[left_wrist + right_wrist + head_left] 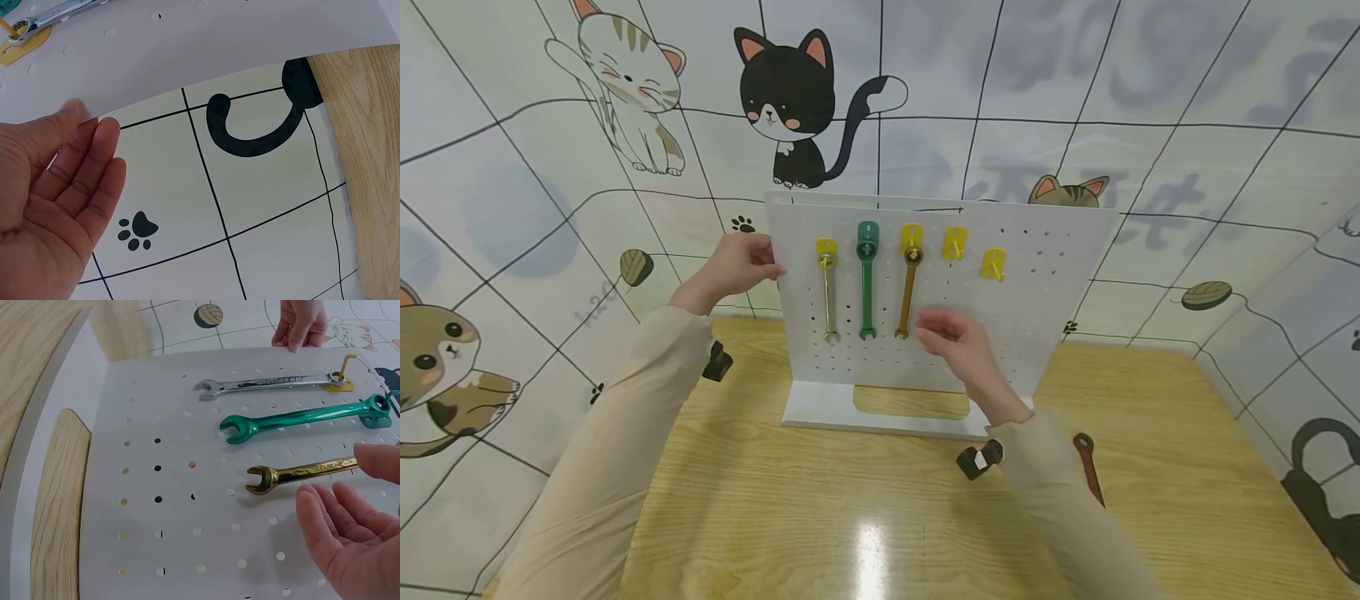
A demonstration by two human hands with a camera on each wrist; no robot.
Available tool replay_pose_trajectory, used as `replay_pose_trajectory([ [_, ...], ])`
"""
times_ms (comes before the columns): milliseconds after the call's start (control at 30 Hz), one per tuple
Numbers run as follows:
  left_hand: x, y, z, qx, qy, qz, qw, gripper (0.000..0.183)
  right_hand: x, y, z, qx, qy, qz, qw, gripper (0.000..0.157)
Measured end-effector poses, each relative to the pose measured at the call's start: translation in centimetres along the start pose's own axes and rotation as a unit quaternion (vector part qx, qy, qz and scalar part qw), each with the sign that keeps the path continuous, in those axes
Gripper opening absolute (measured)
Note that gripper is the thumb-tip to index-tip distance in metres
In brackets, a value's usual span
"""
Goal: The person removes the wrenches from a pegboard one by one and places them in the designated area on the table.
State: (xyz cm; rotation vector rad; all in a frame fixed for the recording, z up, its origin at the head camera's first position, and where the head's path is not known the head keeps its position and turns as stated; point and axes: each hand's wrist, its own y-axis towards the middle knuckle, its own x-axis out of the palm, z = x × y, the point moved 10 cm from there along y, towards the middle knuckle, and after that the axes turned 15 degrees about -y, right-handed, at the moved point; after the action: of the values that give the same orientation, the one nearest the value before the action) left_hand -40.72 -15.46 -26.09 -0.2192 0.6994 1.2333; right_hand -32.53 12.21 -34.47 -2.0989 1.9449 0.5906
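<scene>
Plainly, the left hand point(735, 265) pinched the white pegboard point(1037, 292) at its edge, between thumb and fingers. The right hand point(957, 340) had its thumb and fingertips apart, just beside the hanging gold wrench point(907, 293); I could not tell whether they touched it. Beyond it from those fingertips hung the green wrench point(867, 292), then the silver wrench point(829, 296). Well apart from them, a red wrench point(1088, 468) lay on the table point(775, 500).

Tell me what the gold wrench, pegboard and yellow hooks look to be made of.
Gold wrench: apparently metal, by its polished, mirror-like gold shine.
Pegboard: smooth matte white; thin at its edge, perhaps painted sheet metal, though plastic is possible.
Yellow hooks: evenly coloured, so perhaps plastic or painted metal; I cannot tell which.
</scene>
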Motion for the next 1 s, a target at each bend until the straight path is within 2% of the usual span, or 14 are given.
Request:
replay_pose_trajectory([
  [333, -0.1, 0.0, -0.1, -0.002, 0.005, 0.007, 1.0, 0.009, 0.3, 0.8, -0.5, -0.001, -0.002, 0.026, 1.0, 0.032],
  [867, 0.1, 0.2, 0.0, 0.004, 0.001, 0.002, 1.0, 0.009, 1.3, 2.0, -1.3, -0.005, -0.01, 0.032, 0.999, 0.027],
  [1000, 0.1, 0.1, 0.0, 0.005, 0.0, -0.004, 1.0, 0.01, 1.8, 2.2, -1.5, -0.005, -0.028, 0.032, 0.999, 0.024],
])
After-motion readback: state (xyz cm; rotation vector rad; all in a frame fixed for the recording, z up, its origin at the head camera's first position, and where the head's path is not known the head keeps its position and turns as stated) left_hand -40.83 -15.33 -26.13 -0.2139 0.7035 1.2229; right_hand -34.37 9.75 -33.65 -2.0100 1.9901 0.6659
